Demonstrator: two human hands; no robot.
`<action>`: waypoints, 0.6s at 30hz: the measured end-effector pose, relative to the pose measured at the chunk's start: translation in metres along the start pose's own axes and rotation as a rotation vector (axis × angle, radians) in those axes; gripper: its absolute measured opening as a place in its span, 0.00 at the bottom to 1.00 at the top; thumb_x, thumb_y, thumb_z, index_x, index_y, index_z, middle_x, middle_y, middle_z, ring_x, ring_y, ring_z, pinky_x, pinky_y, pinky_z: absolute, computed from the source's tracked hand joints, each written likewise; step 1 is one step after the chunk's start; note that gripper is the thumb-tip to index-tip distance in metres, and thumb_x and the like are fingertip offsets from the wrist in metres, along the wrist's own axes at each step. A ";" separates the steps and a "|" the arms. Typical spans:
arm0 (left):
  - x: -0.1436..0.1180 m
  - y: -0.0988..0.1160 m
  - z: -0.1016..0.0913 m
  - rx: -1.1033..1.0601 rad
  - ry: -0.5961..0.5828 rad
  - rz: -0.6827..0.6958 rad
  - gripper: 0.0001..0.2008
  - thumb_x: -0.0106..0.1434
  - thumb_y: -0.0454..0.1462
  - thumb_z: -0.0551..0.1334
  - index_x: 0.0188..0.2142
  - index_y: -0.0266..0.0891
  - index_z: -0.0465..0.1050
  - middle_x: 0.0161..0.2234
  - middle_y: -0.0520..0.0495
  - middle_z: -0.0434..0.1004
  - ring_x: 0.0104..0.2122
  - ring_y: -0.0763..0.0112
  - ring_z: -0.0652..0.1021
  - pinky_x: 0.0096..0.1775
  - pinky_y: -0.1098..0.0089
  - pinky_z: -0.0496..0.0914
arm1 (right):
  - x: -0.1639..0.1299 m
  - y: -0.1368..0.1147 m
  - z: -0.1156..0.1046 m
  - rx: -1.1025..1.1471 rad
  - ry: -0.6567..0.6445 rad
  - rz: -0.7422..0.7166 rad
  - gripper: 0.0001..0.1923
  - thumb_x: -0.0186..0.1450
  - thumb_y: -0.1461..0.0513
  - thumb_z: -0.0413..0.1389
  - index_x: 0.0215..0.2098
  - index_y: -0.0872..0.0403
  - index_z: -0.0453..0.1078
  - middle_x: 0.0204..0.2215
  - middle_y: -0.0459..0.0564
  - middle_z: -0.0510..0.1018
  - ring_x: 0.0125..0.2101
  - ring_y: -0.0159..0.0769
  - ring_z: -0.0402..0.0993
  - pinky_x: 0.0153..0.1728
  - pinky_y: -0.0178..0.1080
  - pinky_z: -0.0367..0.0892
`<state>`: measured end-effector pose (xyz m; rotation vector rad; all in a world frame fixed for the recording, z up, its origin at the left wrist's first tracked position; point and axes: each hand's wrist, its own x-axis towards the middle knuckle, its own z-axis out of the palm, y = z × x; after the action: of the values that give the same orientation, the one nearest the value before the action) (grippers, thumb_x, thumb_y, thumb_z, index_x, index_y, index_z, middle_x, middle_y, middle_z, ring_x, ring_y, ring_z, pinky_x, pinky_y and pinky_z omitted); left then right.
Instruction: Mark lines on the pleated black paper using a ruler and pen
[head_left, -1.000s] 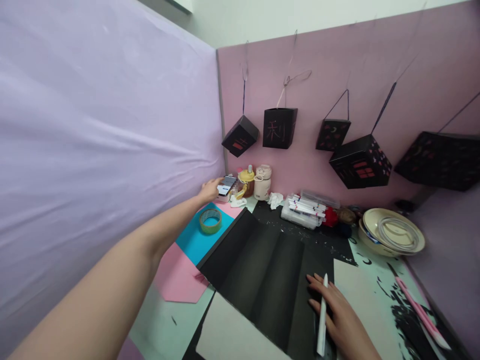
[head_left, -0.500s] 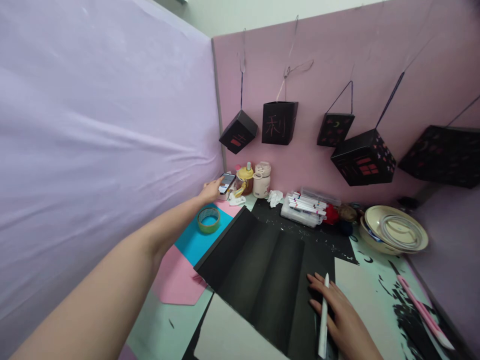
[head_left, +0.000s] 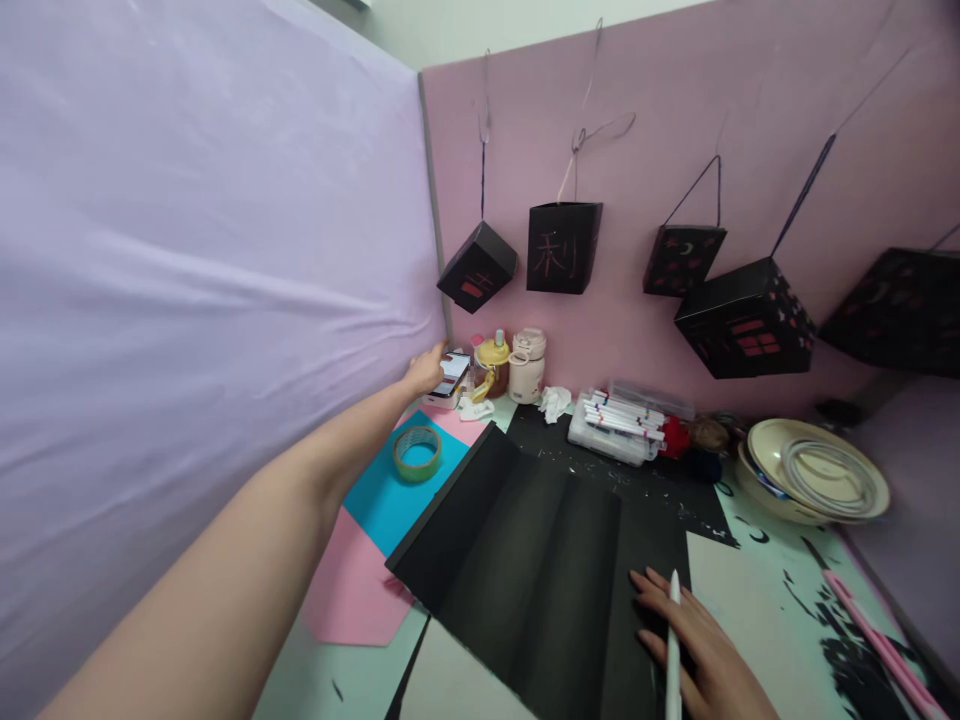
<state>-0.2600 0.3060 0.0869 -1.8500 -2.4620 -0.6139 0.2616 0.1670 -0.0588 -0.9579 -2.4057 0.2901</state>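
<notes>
My left hand (head_left: 426,370) is stretched far out to the left, one finger extended over the edge of a phone (head_left: 452,376) with a lit screen; its other fingers are partly hidden, and it holds nothing. The phone rests tilted on a small pale box. My right hand (head_left: 697,640) lies at the right edge of a folded sheet of black card (head_left: 540,550), fingertips on the card. Between its fingers sits a slim white pen (head_left: 673,640), tapered tip pointing away from me. The card has several parallel creases and a folded strip along its left side.
A green tape roll (head_left: 417,454) lies on blue paper (head_left: 375,508) beside pink paper (head_left: 352,590). Behind stand a yellow-lidded jug (head_left: 492,366), a cream flask (head_left: 527,366), markers (head_left: 624,416) and bowls (head_left: 810,470). Several black paper lanterns (head_left: 564,248) hang above. A pink cutter (head_left: 885,640) lies right.
The finger of my left hand has lifted slightly from the phone, and the screen picture has changed. My right hand still holds the pen; the view has shifted a little.
</notes>
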 end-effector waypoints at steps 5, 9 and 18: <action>0.013 -0.001 0.009 0.006 -0.016 -0.005 0.40 0.55 0.32 0.57 0.67 0.40 0.48 0.56 0.44 0.73 0.57 0.55 0.69 0.54 0.61 0.61 | -0.001 0.002 0.001 -0.033 0.003 -0.036 0.16 0.66 0.57 0.52 0.52 0.46 0.69 0.56 0.49 0.73 0.56 0.47 0.69 0.52 0.48 0.72; 0.020 -0.003 0.017 0.003 -0.025 0.004 0.41 0.53 0.31 0.58 0.67 0.41 0.49 0.55 0.45 0.73 0.56 0.55 0.70 0.54 0.61 0.61 | -0.001 0.002 0.000 -0.042 0.007 -0.059 0.17 0.66 0.59 0.52 0.54 0.46 0.66 0.56 0.49 0.73 0.56 0.47 0.69 0.51 0.47 0.73; 0.023 0.000 0.018 -0.012 -0.015 0.010 0.41 0.54 0.27 0.54 0.67 0.44 0.48 0.54 0.48 0.74 0.56 0.57 0.71 0.53 0.61 0.62 | -0.004 0.000 0.000 0.001 -0.002 -0.008 0.20 0.65 0.59 0.53 0.56 0.44 0.65 0.58 0.48 0.71 0.57 0.48 0.67 0.51 0.47 0.72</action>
<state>-0.2629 0.3330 0.0761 -1.8767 -2.4628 -0.6183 0.2642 0.1648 -0.0602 -0.9485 -2.4107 0.2894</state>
